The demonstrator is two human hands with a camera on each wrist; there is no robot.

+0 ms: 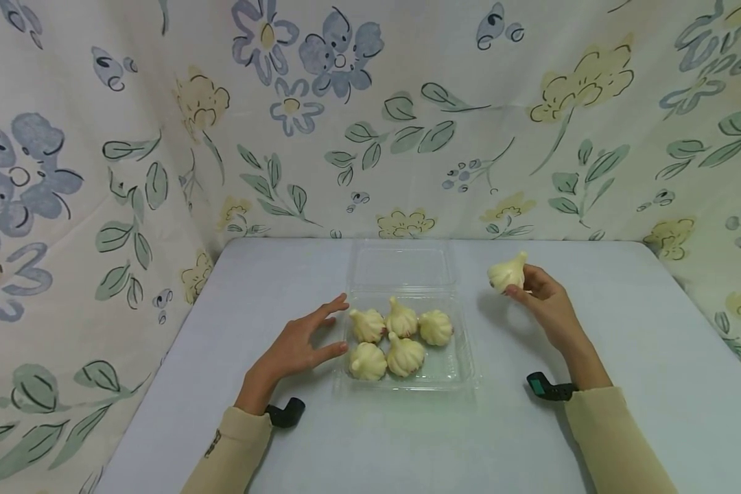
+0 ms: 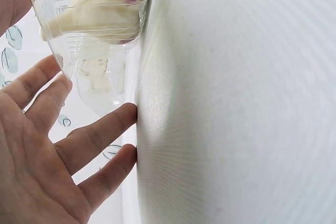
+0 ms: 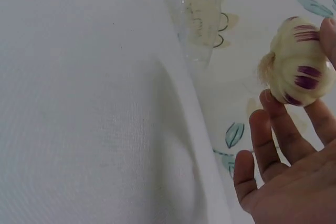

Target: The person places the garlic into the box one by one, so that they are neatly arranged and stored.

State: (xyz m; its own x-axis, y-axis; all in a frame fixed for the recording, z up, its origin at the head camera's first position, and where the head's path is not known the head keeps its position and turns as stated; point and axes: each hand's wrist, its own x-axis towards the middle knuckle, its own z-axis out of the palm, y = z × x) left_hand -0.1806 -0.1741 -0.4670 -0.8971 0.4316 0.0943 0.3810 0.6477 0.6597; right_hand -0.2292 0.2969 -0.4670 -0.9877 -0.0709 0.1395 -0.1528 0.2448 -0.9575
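Observation:
Above the table, right of the container, my right hand [image 1: 549, 309] pinches a garlic bulb [image 1: 506, 274] between thumb and fingers, its stem pointing up. Purple streaks and a tuft of roots show on this garlic bulb [image 3: 299, 61] in the right wrist view. Several more pale garlic bulbs [image 1: 405, 355] lie in a clear plastic container [image 1: 451, 367] with its lid [image 1: 401, 267] folded back. My left hand [image 1: 299, 343] is at the container's left side, fingers spread. In the left wrist view, fingertips of the left hand [image 2: 47, 140] touch the container's rim, and lower fingers reach the tabletop.
A white table [image 1: 272, 274] carries the container near its middle. Behind and to both sides hangs a floral curtain [image 1: 401, 103]. Black devices are strapped to the left wrist [image 1: 287, 413] and the right wrist [image 1: 549, 388].

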